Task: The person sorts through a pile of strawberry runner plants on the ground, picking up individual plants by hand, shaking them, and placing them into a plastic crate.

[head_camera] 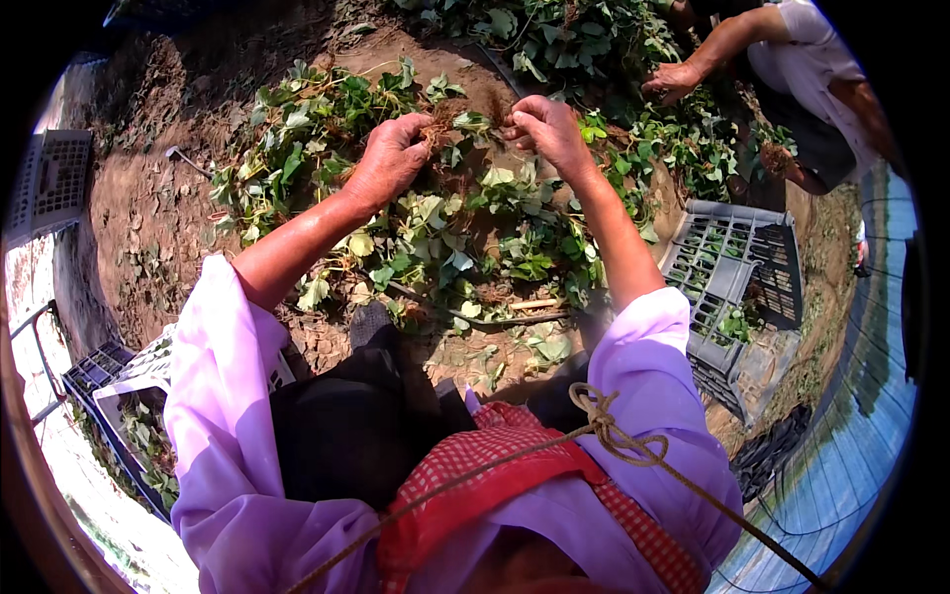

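Note:
My left hand (393, 157) pinches the brown, fibrous roots of a small leafy plant (444, 128) above the heap. To its right, my right hand (548, 135) has its fingers curled beside a blurred tuft of brown roots (496, 110); whether it grips them is unclear. A green leaf (472, 121) lies between the two hands. Below them, a loose heap of uprooted leafy plants (430, 223) spreads over bare soil, some leaves pale or yellowed. A black tube (512, 321) runs along the near side of the heap.
A grey plastic crate (724, 278) stands tilted at right. Another person's hand (672, 80) reaches into plants at upper right. At lower left, plants fill a crate (148, 438); another crate (61, 178) is farther off. Blue sheeting (853, 416) borders the right. A knotted cord (594, 423) crosses my front.

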`<state>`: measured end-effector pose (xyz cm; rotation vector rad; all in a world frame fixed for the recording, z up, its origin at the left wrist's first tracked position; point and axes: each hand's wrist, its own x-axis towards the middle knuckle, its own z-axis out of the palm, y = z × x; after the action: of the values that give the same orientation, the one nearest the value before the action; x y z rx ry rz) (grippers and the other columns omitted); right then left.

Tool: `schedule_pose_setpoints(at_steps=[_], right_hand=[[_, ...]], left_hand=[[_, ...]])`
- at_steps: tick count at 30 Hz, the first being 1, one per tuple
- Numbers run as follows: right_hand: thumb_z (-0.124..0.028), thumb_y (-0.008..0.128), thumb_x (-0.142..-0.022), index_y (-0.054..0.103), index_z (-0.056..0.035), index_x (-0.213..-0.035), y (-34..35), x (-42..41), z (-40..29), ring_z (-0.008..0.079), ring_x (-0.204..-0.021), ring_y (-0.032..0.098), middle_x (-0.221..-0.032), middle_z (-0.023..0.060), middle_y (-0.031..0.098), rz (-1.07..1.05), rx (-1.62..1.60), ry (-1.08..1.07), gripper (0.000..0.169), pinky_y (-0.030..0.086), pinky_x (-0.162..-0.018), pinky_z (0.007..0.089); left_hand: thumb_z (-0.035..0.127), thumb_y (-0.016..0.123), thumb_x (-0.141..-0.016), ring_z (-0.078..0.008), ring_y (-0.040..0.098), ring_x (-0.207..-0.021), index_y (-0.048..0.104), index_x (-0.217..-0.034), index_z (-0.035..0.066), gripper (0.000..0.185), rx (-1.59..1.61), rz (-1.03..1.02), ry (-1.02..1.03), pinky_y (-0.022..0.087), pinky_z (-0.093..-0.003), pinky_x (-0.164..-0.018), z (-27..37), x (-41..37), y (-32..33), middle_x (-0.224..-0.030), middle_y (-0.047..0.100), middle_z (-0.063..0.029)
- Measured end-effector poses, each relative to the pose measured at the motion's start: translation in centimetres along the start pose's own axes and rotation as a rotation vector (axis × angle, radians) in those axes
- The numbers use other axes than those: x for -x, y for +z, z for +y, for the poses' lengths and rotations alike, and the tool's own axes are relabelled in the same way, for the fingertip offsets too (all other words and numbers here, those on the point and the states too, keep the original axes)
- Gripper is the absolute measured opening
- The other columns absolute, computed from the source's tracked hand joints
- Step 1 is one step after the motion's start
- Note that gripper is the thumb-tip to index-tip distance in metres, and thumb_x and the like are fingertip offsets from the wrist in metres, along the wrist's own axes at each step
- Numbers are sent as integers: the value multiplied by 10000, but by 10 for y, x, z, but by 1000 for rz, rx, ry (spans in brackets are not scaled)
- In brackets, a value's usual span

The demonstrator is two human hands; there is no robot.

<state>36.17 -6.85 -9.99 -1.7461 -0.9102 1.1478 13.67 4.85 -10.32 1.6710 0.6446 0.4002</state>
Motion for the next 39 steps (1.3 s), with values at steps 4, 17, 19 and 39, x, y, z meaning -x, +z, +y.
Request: schedule_pose_setpoints(at_steps=[4, 17, 19, 39], right_hand=[[-136, 509, -893, 565, 53, -990, 6, -4, 23, 179, -864, 644, -974, 101, 637, 25, -72, 61, 220, 523, -682, 277], [-96, 492, -884, 555, -10, -920, 40, 27, -54, 198, -873, 645, -933, 128, 644, -252, -601, 31, 113, 535, -736, 286], [-96, 496, -887, 562, -5, -918, 44, 34, -58, 170, -824, 635, -906, 117, 637, -203, -653, 32, 117, 537, -731, 277], [-53, 544, -731, 616, -61, -844, -108, 7, 43, 292, -895, 590, -956, 125, 601, 634, 1271, -58, 134, 505, -697, 415]], left_hand=[[127, 591, -839, -62, 456, -612, 623, -848, -14, 145, 187, 33, -157, 409, -251, -563, -22, 5, -8, -640, 546, 14], [244, 562, -918, -108, 519, -1039, 468, -1285, 25, 438, 435, -283, -99, 424, -263, -900, 0, 12, -6, -1167, 561, -33], [230, 551, -925, -87, 478, -1090, 442, -1296, 16, 442, 586, -342, 26, 389, -250, -945, 13, 20, 4, -1229, 523, -30], [278, 618, -857, -121, 536, -888, 576, -1046, 110, 256, 610, 64, -644, 443, -298, -779, 23, 30, 6, -987, 587, 14]])
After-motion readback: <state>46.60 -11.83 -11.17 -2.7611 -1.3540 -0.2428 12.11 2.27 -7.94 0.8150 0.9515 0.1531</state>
